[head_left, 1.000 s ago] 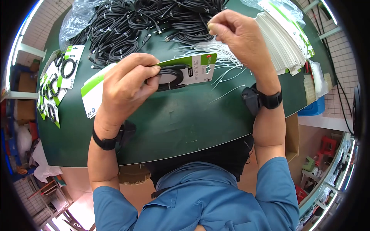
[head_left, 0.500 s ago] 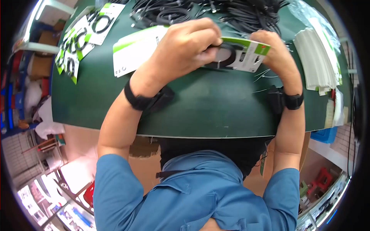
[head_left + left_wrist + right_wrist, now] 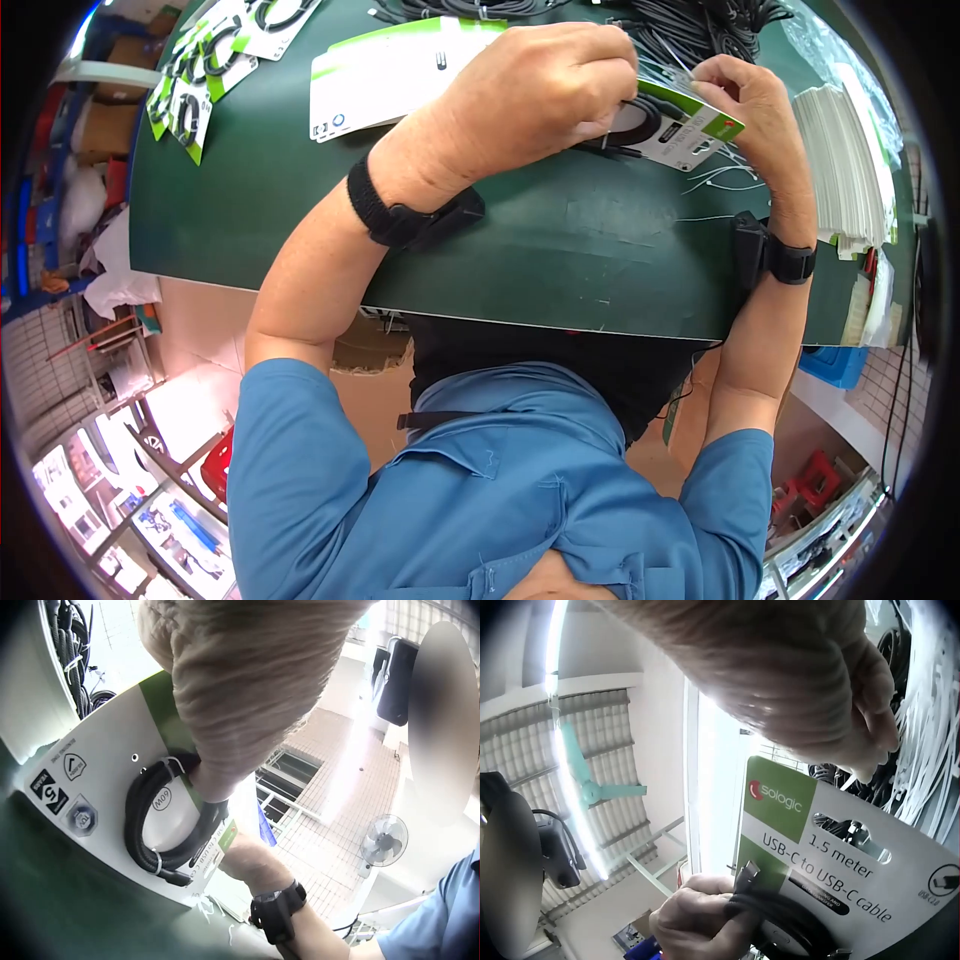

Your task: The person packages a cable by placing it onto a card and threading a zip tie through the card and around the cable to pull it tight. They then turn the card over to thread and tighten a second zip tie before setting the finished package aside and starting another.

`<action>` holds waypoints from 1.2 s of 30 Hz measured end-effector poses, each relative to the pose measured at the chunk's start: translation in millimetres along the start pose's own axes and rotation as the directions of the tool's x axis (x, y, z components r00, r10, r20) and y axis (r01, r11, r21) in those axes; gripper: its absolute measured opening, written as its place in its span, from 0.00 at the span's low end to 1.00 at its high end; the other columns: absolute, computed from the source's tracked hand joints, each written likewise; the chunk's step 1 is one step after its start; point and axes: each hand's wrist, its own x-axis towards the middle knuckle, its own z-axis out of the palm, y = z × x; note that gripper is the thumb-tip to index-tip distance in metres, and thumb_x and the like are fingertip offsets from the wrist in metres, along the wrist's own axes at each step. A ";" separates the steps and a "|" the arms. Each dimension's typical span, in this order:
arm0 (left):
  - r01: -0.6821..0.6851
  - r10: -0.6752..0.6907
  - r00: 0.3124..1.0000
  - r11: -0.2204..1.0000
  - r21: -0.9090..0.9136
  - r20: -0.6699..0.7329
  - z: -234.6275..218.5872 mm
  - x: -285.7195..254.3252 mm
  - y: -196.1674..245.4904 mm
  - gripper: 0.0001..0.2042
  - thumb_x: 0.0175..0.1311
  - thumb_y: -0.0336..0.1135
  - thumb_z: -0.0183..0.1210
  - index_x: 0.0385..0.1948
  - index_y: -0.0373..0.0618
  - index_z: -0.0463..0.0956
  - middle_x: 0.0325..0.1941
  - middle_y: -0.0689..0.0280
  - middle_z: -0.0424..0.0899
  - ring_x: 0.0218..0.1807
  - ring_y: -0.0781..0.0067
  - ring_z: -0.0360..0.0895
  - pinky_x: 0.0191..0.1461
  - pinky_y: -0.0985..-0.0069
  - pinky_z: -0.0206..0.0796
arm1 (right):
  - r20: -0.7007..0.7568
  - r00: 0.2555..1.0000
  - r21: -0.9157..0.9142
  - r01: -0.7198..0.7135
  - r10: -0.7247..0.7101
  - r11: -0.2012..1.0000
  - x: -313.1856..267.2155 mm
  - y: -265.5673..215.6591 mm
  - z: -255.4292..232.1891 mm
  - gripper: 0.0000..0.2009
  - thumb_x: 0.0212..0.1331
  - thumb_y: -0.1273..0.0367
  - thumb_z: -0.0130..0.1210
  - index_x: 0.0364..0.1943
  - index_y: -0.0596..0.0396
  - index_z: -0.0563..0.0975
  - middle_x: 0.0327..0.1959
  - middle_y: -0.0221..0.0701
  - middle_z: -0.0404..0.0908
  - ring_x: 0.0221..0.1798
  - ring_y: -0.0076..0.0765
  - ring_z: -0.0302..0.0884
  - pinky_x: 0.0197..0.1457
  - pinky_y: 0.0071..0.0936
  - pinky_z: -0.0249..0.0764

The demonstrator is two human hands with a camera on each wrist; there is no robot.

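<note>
My left hand (image 3: 545, 95) grips a green-and-white packaging card (image 3: 690, 145) with its thumb and curled fingers. A coiled black USB-C cable (image 3: 142, 817) lies against the card, and white ties run round the coil in the left wrist view. The card's print reads "1.5 meter USB-C to USB-C cable" in the right wrist view. Just behind the card's far end, my right hand (image 3: 755, 110) pinches a thin white cable tie (image 3: 674, 54) between thumb and fingers. Loose white cable ties (image 3: 930, 712) spread on the table beside that hand.
Several finished-looking cards with cables (image 3: 210, 65) lie at the table's left. Blank-looking cards (image 3: 390, 75) lie near the left forearm. Black cables (image 3: 690, 30) are heaped at the back. A tall stack of cards (image 3: 840, 160) stands at right, on the green table (image 3: 560, 260).
The left hand has carried the card and cable rightward and away from the body. The right hand has come from above the ties to the card's far end. The head view has shifted too.
</note>
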 end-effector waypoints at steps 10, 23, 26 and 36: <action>-0.044 0.044 0.999 0.999 -0.020 0.005 -4.5 3.4 1.1 0.11 0.50 0.20 0.71 0.34 0.40 0.80 0.41 0.65 0.88 0.34 0.64 0.85 0.37 0.72 0.78 | -0.013 1.000 0.000 0.023 -0.023 1.000 0.1 7.0 -5.8 0.07 0.63 0.73 0.66 0.41 0.63 0.88 0.30 0.33 0.88 0.33 0.24 0.82 0.37 0.26 0.76; -0.003 0.010 0.992 0.999 -0.053 0.125 -13.5 13.8 17.9 0.11 0.49 0.19 0.70 0.33 0.36 0.79 0.42 0.60 0.84 0.36 0.63 0.83 0.34 0.69 0.77 | -0.049 0.970 0.355 -0.205 0.237 0.912 1.3 -19.1 -11.6 0.06 0.64 0.72 0.67 0.37 0.63 0.85 0.29 0.27 0.85 0.29 0.17 0.79 0.34 0.19 0.76; -0.003 0.009 0.992 0.999 -0.052 0.125 -14.9 16.3 16.8 0.11 0.49 0.18 0.70 0.34 0.35 0.79 0.42 0.59 0.85 0.36 0.62 0.84 0.35 0.69 0.77 | -0.016 0.959 0.491 -0.238 0.282 0.838 5.8 -22.9 -15.6 0.06 0.65 0.71 0.68 0.38 0.61 0.84 0.30 0.27 0.86 0.30 0.16 0.79 0.34 0.17 0.76; -0.073 0.077 0.992 0.997 -0.038 0.102 -9.9 15.6 22.5 0.10 0.49 0.18 0.70 0.33 0.34 0.80 0.41 0.59 0.85 0.34 0.62 0.84 0.33 0.69 0.77 | 0.102 0.957 0.855 -0.224 0.273 0.467 -2.0 -35.4 -18.6 0.06 0.68 0.70 0.69 0.43 0.55 0.83 0.35 0.29 0.88 0.29 0.14 0.77 0.32 0.12 0.74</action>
